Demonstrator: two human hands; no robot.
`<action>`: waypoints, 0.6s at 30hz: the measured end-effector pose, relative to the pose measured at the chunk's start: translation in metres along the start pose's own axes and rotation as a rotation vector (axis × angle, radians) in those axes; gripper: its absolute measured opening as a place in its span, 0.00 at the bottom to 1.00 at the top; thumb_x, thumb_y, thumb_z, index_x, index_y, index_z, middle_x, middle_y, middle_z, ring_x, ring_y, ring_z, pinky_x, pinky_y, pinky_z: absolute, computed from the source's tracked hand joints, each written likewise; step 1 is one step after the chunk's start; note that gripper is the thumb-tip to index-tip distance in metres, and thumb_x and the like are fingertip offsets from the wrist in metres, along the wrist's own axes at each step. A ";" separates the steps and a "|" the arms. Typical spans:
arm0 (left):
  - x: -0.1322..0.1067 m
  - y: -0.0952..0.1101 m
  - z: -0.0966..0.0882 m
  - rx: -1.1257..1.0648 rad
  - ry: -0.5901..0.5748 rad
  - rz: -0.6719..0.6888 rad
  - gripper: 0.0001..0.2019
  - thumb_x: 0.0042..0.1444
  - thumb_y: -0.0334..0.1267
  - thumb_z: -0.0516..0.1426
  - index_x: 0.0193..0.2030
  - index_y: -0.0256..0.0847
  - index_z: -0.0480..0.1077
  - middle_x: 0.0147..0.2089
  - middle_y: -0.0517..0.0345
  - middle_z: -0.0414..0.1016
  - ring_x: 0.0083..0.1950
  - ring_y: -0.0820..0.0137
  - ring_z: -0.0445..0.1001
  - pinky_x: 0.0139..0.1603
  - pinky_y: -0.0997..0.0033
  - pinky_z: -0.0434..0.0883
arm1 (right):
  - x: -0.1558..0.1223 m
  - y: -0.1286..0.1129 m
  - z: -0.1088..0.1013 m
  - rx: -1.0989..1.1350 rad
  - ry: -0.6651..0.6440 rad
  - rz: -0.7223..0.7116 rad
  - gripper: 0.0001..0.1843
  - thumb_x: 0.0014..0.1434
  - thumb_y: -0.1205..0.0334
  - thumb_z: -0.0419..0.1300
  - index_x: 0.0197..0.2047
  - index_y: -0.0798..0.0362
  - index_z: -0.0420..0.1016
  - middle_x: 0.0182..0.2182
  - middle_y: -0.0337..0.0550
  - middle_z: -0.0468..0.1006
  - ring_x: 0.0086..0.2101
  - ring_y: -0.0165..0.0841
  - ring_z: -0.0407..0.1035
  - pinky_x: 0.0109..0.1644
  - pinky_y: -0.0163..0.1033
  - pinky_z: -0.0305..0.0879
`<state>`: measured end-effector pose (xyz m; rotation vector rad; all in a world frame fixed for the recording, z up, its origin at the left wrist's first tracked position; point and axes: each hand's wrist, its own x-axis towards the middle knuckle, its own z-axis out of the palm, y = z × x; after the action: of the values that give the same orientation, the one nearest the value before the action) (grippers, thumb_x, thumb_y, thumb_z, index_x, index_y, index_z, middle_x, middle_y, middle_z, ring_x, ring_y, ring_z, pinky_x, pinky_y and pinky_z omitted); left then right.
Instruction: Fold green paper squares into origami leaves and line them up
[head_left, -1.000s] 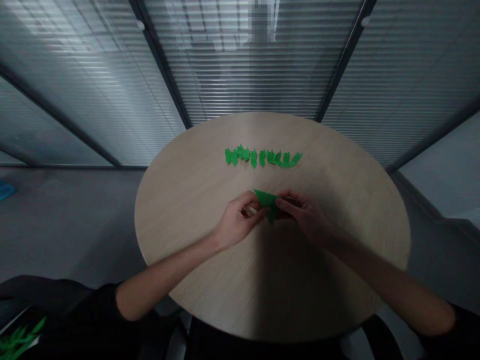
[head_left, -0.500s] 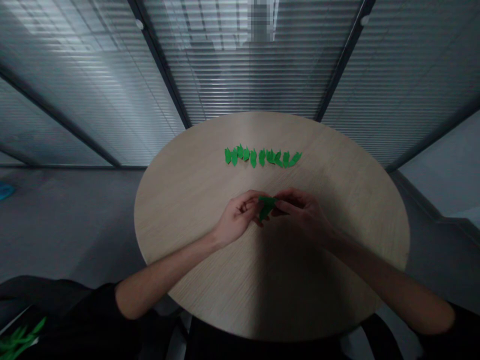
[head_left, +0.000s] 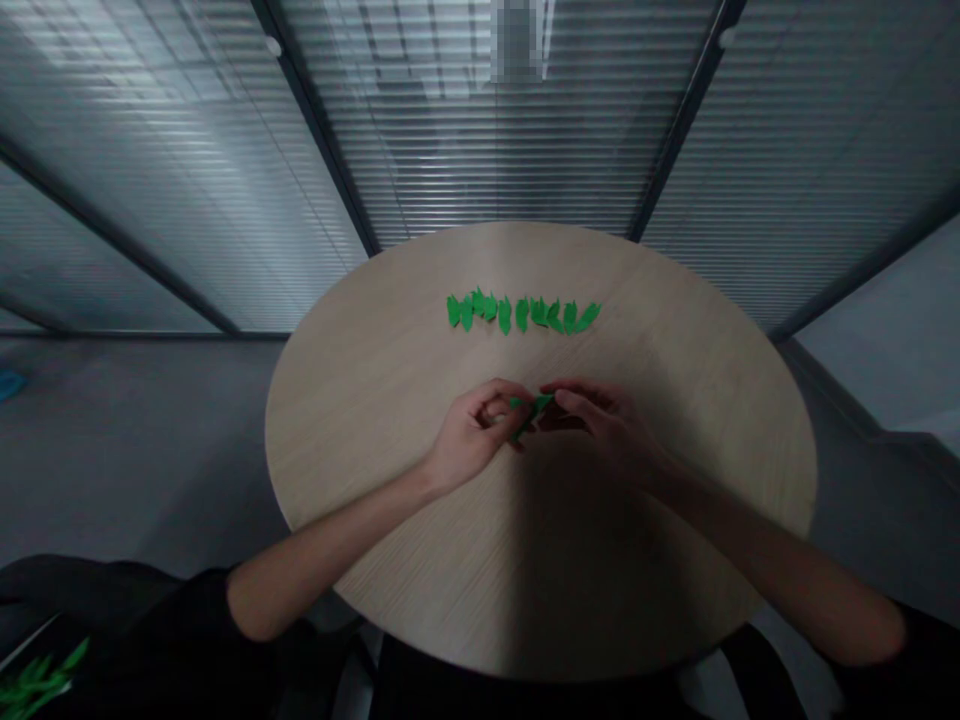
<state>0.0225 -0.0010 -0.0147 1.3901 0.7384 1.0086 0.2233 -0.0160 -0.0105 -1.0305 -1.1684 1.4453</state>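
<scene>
Over the middle of the table, my left hand (head_left: 471, 432) pinches a small green leaf-shaped piece (head_left: 529, 412) between thumb and fingers. My right hand (head_left: 604, 415) meets it from the other side, its thumb and fingertips closed at the piece's right end. The fingers cover much of the piece, so its full outline is hidden. Farther out, several similar green leaf-shaped pieces (head_left: 523, 314) lie in a row, some touching or overlapping their neighbours.
The round wooden table (head_left: 360, 400) stands close to a glass partition with blinds (head_left: 495, 150). More green pieces (head_left: 45, 680) are at the lower left, beside my dark sleeve. A blue object (head_left: 9, 384) rests on the floor at the far left.
The green piece has turned or folded between my fingers and now shows a narrower face. My left thumb covers more of it. The row on the table is unchanged.
</scene>
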 end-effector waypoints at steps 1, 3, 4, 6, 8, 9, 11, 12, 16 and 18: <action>0.000 -0.001 0.000 0.011 0.002 0.013 0.12 0.61 0.42 0.65 0.44 0.36 0.72 0.30 0.60 0.76 0.29 0.75 0.76 0.29 0.77 0.80 | 0.000 0.000 0.000 -0.021 0.002 0.006 0.17 0.56 0.46 0.72 0.40 0.51 0.84 0.33 0.42 0.86 0.33 0.34 0.81 0.46 0.46 0.81; -0.001 -0.002 0.000 0.021 0.001 0.030 0.13 0.61 0.41 0.65 0.47 0.37 0.71 0.33 0.59 0.77 0.31 0.74 0.77 0.27 0.78 0.79 | 0.000 0.000 0.002 -0.071 0.015 0.015 0.19 0.55 0.44 0.73 0.37 0.52 0.83 0.32 0.42 0.85 0.31 0.34 0.80 0.43 0.44 0.81; -0.001 -0.002 0.001 0.019 0.000 0.029 0.15 0.61 0.41 0.65 0.50 0.37 0.71 0.33 0.59 0.77 0.31 0.73 0.77 0.26 0.78 0.78 | 0.000 0.000 0.002 -0.091 0.024 0.015 0.20 0.54 0.43 0.73 0.36 0.53 0.82 0.31 0.42 0.84 0.31 0.34 0.80 0.42 0.43 0.80; -0.001 -0.002 0.000 0.014 0.005 0.004 0.18 0.61 0.42 0.66 0.53 0.37 0.69 0.33 0.60 0.77 0.29 0.74 0.76 0.25 0.78 0.78 | 0.001 0.000 0.003 -0.111 0.046 0.012 0.21 0.53 0.42 0.74 0.35 0.53 0.82 0.29 0.42 0.84 0.30 0.35 0.80 0.40 0.43 0.80; 0.000 -0.002 0.000 0.041 0.009 -0.037 0.17 0.60 0.43 0.66 0.50 0.36 0.70 0.31 0.60 0.77 0.25 0.75 0.75 0.24 0.78 0.77 | 0.001 -0.001 0.003 -0.114 0.070 0.004 0.22 0.52 0.41 0.74 0.34 0.52 0.81 0.28 0.42 0.83 0.29 0.35 0.80 0.39 0.42 0.80; 0.000 -0.001 0.000 0.064 0.004 -0.057 0.15 0.61 0.44 0.66 0.46 0.35 0.71 0.29 0.60 0.78 0.24 0.75 0.74 0.24 0.78 0.76 | 0.001 -0.001 0.003 -0.114 0.080 -0.001 0.22 0.52 0.41 0.74 0.33 0.52 0.81 0.28 0.42 0.83 0.29 0.35 0.80 0.38 0.42 0.80; 0.000 0.001 -0.001 0.100 -0.013 -0.086 0.13 0.62 0.45 0.65 0.39 0.36 0.72 0.28 0.58 0.78 0.24 0.75 0.74 0.25 0.78 0.76 | 0.001 -0.001 0.003 -0.124 0.089 -0.017 0.23 0.52 0.40 0.73 0.33 0.52 0.81 0.26 0.42 0.83 0.28 0.35 0.79 0.37 0.42 0.79; 0.000 0.002 -0.001 0.108 -0.018 -0.091 0.13 0.63 0.46 0.64 0.37 0.36 0.72 0.28 0.58 0.78 0.24 0.75 0.75 0.26 0.77 0.76 | 0.001 0.000 0.003 -0.136 0.087 -0.026 0.23 0.53 0.39 0.73 0.33 0.52 0.81 0.26 0.42 0.82 0.28 0.35 0.79 0.37 0.42 0.79; 0.001 0.002 -0.001 0.115 -0.002 -0.080 0.15 0.62 0.48 0.64 0.35 0.37 0.72 0.27 0.59 0.77 0.24 0.75 0.74 0.25 0.78 0.74 | -0.001 0.001 0.004 -0.200 0.080 -0.072 0.23 0.56 0.39 0.70 0.33 0.52 0.81 0.26 0.43 0.82 0.29 0.34 0.78 0.36 0.41 0.77; 0.001 0.002 -0.001 0.128 -0.002 -0.080 0.15 0.63 0.48 0.64 0.35 0.37 0.71 0.26 0.60 0.77 0.23 0.76 0.74 0.24 0.78 0.72 | -0.002 0.001 0.004 -0.226 0.084 -0.096 0.23 0.57 0.39 0.69 0.33 0.52 0.81 0.26 0.42 0.82 0.28 0.34 0.77 0.36 0.40 0.76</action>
<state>0.0216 -0.0001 -0.0131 1.4592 0.8632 0.9103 0.2191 -0.0186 -0.0106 -1.1616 -1.3228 1.2031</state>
